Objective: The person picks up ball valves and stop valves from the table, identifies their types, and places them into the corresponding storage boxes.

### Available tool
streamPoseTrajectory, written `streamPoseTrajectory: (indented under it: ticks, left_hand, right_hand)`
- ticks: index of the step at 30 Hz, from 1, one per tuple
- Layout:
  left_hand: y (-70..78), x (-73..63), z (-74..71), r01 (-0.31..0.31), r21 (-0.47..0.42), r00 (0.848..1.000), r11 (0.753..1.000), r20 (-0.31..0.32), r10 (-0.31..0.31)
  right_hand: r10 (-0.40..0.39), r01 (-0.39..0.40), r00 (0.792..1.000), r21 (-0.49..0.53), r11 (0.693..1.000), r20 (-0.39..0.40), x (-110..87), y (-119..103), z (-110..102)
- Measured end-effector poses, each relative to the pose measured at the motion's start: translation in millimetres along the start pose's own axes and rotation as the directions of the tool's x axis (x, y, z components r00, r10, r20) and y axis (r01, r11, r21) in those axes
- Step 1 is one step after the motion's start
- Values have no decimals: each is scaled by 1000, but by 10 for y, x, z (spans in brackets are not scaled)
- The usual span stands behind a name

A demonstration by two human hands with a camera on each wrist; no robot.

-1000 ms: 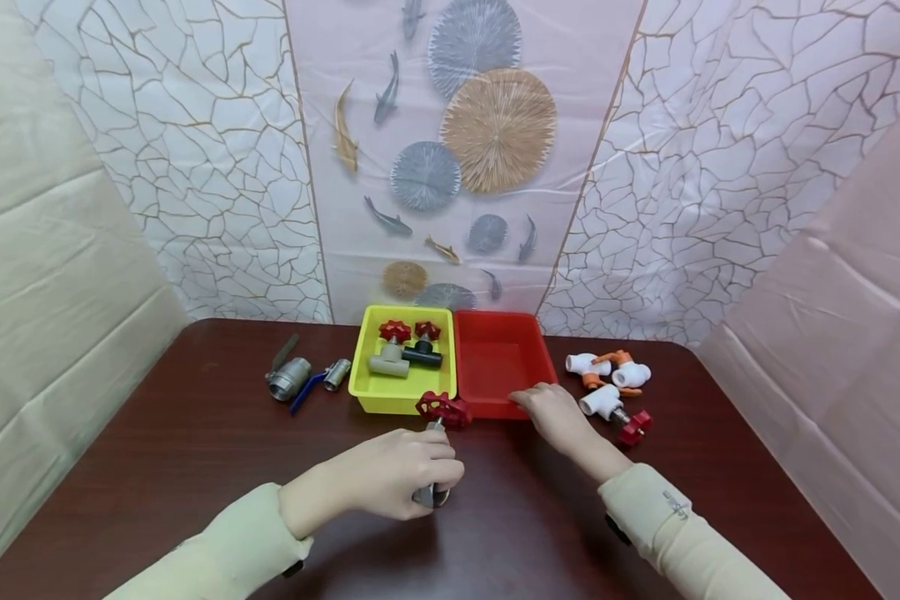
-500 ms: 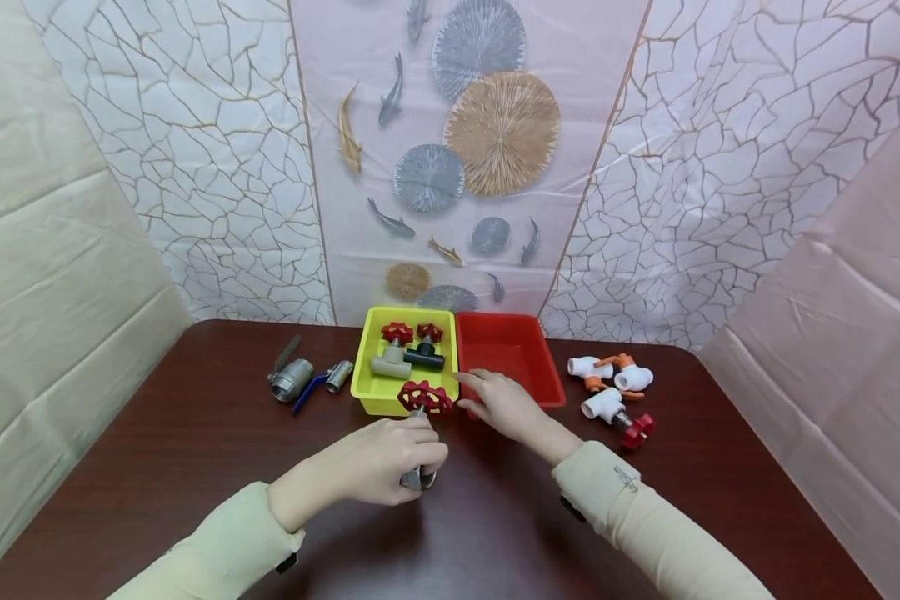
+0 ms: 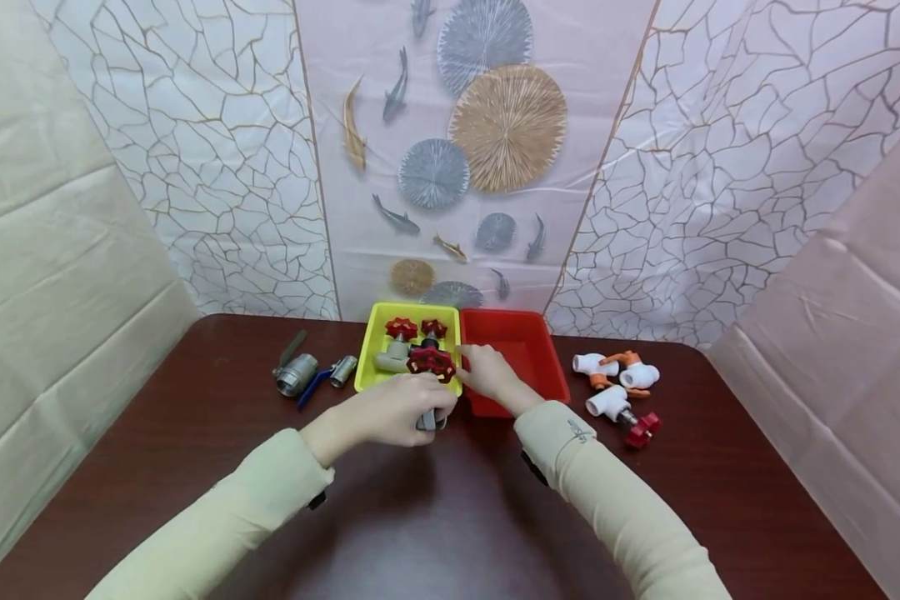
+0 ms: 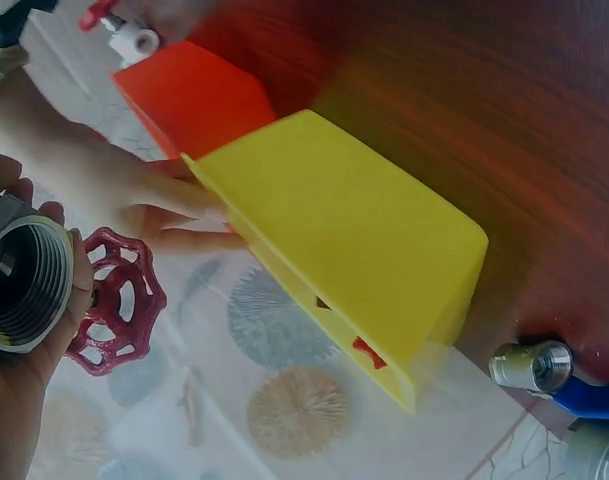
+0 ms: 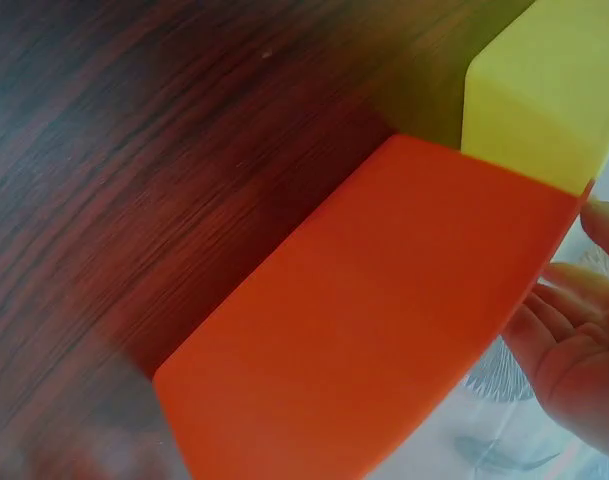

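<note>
My left hand [image 3: 408, 408] grips a metal gate valve [image 4: 29, 270] by its body. Its red handwheel [image 3: 431, 363] points away from me and overlaps the front part of the yellow bin [image 3: 365, 367]. The left wrist view shows the valve's threaded opening facing the camera. Within the yellow bin lie a grey tee-shaped valve [image 3: 392, 358] and a black one [image 3: 417, 343], both with red handwheels. My right hand [image 3: 487, 372] is at the rim where the yellow bin meets the red bin [image 3: 547, 367], fingers extended over it.
On the left of the table [image 3: 270, 492] lie a large metal ball valve [image 3: 297, 375] and a smaller blue-handled one [image 3: 342, 371]. To the right are white valves with orange handles [image 3: 637, 375] and a white valve with a red handwheel [image 3: 607, 402]. A patterned backdrop rises behind.
My left hand has carried the gate valve forward to the yellow bin's front. My right hand has moved left from the red bin's front right corner to the rim between the bins.
</note>
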State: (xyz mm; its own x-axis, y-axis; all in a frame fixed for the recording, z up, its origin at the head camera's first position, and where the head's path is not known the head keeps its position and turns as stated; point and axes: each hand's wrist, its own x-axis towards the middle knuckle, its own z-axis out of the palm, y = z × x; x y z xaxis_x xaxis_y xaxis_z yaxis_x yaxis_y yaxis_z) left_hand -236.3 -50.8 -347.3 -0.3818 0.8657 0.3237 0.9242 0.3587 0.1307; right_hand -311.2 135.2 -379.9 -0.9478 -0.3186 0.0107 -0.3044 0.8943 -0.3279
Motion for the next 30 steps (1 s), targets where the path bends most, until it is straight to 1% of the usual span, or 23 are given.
streamPoseTrajectory:
  ticks: [3,6,12,15,18,22,25,30]
  left_hand:
    - [-98,56,0,18,14,1000,1000,20,-18]
    - [-193,114,-3,49,20,998,999,47,-50]
    - [-412,246,-1,124,24,986,992,112,-126]
    - [-517,301,3,148,16,980,989,134,-149]
    - [-603,357,4,161,-2,975,987,156,-159]
    - [-696,422,4,174,18,968,985,182,-174]
    - [-761,455,11,203,46,956,978,205,-208]
    - [-858,468,49,259,79,932,963,243,-270]
  right_hand:
    - [15,-15,1000,8,1000,-18,46,-41,-1]
    - [23,-22,1000,35,999,-22,84,-54,3]
    - [32,-32,999,62,998,3,97,-40,-9]
    - [55,-56,998,88,995,15,94,-34,-10]
    - [74,-75,997,96,993,16,94,-36,-13]
    - [88,-88,996,97,991,10,102,-44,-17]
    - [91,-91,996,93,991,7,111,-43,-13]
    - [88,-88,996,95,992,-1,111,-41,8]
